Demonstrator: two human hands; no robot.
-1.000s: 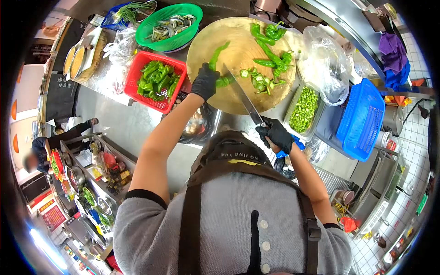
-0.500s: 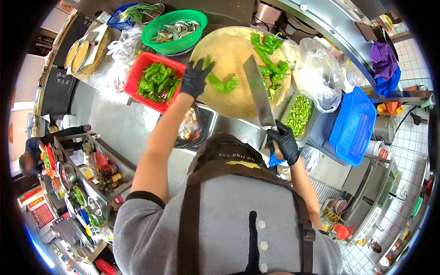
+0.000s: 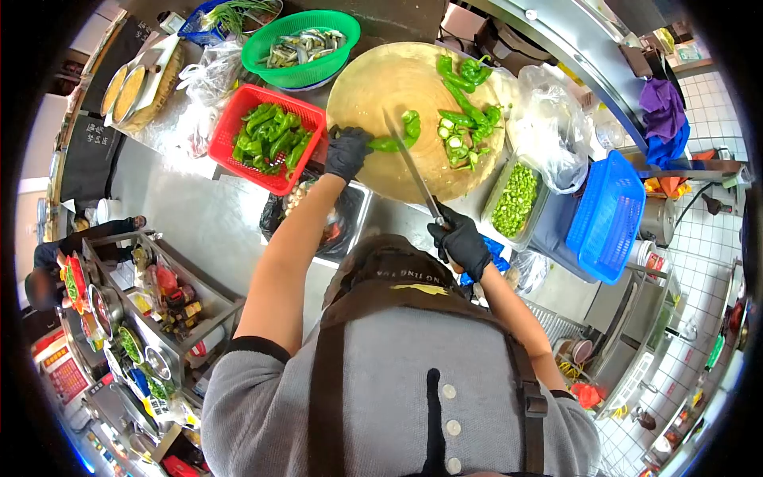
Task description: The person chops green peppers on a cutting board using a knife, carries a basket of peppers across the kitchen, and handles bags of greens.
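Observation:
My left hand (image 3: pixel 348 153), black-gloved, closes its fingers on one end of a curved green pepper (image 3: pixel 389 145) at the left of the round wooden chopping board (image 3: pixel 373 83). In my right hand (image 3: pixel 461 241), also gloved, is the handle of a cleaver (image 3: pixel 415 169). Its blade stands nearly edge-on over the pepper; whether it touches cannot be made out. Farther right on the board are whole green peppers (image 3: pixel 474 118) and cut pepper pieces (image 3: pixel 457 151). A metal tray (image 3: pixel 534 226) of chopped green pepper (image 3: pixel 515 199) stands beside the board.
Left of the board sits a red basket (image 3: pixel 218 135) of green peppers. Behind it a green basket (image 3: pixel 254 56) holds what look like small fish. Plastic bags (image 3: pixel 548 135) and a blue basket (image 3: pixel 608 219) lie to the right. Another person (image 3: pixel 48 270) is at the far left.
My left hand has moved down and right and closed on the pepper, which has turned. The cleaver has swung left over the pepper, its blade now turned nearly edge-on.

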